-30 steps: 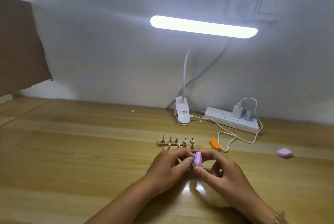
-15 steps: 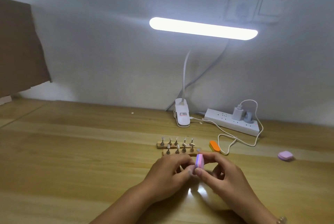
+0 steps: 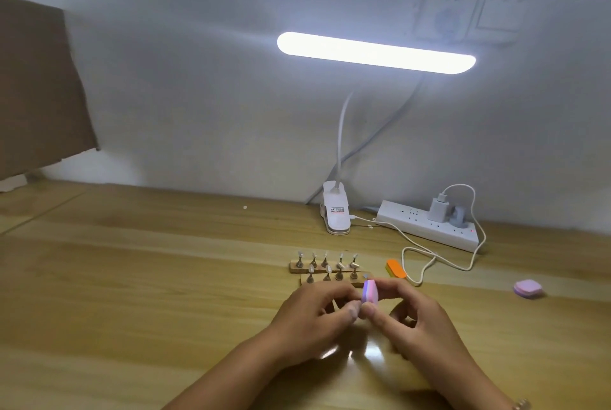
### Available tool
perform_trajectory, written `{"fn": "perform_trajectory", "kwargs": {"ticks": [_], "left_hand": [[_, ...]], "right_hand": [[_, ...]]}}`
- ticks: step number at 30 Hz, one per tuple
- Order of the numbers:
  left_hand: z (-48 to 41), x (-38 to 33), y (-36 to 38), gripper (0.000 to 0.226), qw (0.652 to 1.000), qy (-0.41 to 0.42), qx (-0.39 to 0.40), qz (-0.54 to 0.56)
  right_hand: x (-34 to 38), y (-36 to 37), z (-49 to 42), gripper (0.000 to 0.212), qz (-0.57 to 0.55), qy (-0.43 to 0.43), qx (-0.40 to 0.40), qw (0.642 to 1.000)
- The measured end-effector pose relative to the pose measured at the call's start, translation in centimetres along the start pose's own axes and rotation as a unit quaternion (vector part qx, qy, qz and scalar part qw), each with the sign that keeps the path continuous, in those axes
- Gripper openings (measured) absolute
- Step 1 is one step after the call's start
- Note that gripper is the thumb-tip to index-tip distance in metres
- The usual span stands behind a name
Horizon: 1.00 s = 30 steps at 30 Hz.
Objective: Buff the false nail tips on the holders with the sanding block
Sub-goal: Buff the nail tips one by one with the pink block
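both hands meet near the middle of the wooden worktop (image 3: 132,277). the right hand (image 3: 416,313) holds the sanding block (image 3: 369,291), a small pink and purple pad, standing on edge: its thumb is under the block and its curled fingers (image 3: 390,287) are over the top. the left hand (image 3: 317,313) is just left of the block, its fingers curled and its thumb tip close against the block's left face. whether it pinches anything there is hidden, so its grip cannot be told.

just beyond the hands lie the holders (image 3: 325,271), two wooden strips, one behind the other, each carrying a row of small metal stands. pale nail tips (image 3: 340,264) sit on several stands, too small to count surely. the near strip is partly hidden by the knuckles.

right of the holders lies an orange block (image 3: 395,268), and well off to the right a pink pad (image 3: 528,288). at the far edge a lamp clip (image 3: 335,211) stands by the wall, its neck rising to a lit bar lamp (image 3: 375,52). a white power strip (image 3: 426,227) lies to the right of the clip, with a charger plugged in and a white cable (image 3: 439,260) looping toward the orange block. a wall socket (image 3: 446,9) is above, and brown cardboard (image 3: 36,85) leans at far left.
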<state>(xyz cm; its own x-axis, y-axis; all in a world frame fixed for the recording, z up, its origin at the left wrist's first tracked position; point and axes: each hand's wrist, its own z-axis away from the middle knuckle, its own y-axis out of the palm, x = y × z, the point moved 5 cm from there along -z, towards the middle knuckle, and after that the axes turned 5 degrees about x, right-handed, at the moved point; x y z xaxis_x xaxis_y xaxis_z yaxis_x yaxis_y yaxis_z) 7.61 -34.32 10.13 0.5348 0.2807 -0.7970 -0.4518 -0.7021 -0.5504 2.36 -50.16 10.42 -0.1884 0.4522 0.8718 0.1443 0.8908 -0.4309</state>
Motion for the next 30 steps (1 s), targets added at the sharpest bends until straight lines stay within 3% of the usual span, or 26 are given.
{"fn": "perform_trajectory", "kwargs": {"ticks": [3, 8, 18, 23, 27, 30], "left_hand": [[-0.2, 0.4, -0.8, 0.020, 0.998, -0.013, -0.019, 0.060], [-0.2, 0.0, -0.6, 0.019, 0.997, -0.004, -0.019, 0.079], [-0.2, 0.4, -0.5, 0.016, 0.996, -0.003, -0.019, 0.083], [-0.1, 0.1, -0.1, 0.013, 0.999, 0.008, -0.004, 0.034], [-0.4, 0.7, -0.5, 0.013, 0.996, -0.023, -0.013, 0.085], [-0.5, 0.8, -0.1, 0.015, 0.996, -0.027, 0.027, 0.085]], "right_hand": [[0.2, 0.9, 0.2, 0.020, -0.001, -0.005, 0.066, 0.998], [-0.2, -0.2, 0.1, 0.020, -0.049, 0.022, -0.032, 0.998], [1.0, 0.4, 0.5, 0.035, 0.029, -0.040, -0.011, 0.999], [1.1, 0.5, 0.3, 0.038, 0.073, -0.048, -0.015, 0.996], [1.3, 1.0, 0.5, 0.041, 0.083, -0.069, 0.033, 0.994], [1.3, 0.5, 0.3, 0.046, 0.083, -0.059, 0.012, 0.995]]}}
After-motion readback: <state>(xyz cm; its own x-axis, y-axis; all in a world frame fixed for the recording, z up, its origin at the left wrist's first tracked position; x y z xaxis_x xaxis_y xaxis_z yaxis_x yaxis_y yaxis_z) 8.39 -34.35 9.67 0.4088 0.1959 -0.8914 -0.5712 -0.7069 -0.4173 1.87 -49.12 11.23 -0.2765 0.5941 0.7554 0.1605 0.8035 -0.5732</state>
